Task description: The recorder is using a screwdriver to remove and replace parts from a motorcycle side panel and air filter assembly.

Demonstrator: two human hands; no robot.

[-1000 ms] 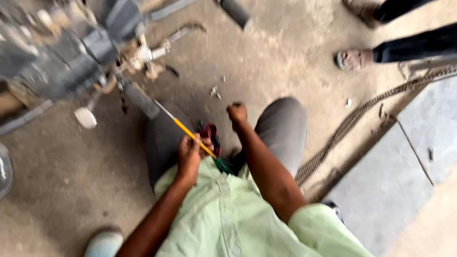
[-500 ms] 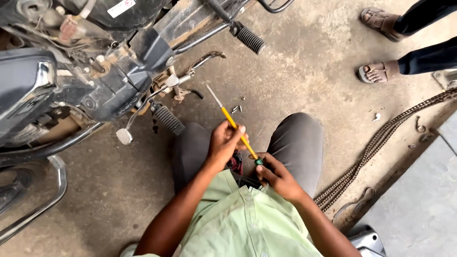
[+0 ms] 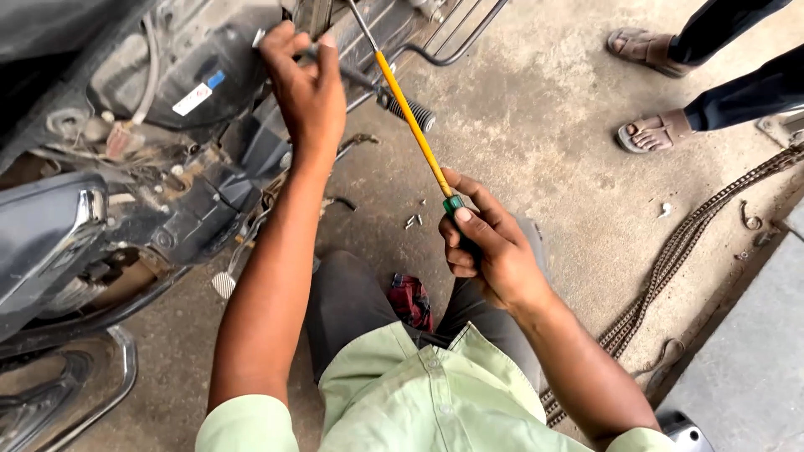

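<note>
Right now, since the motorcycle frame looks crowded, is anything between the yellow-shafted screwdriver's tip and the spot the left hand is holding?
Nothing visible blocks it. The yellow-shafted screwdriver, gripped by the right hand, runs clear past the black footpeg toward the left hand; its tip leaves the frame.

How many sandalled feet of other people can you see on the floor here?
2. One sandalled foot is at the top right by the frame edge; the other sandalled foot is just below it, toes pointing left. More of the bystander may be hidden beyond the frame.
</note>
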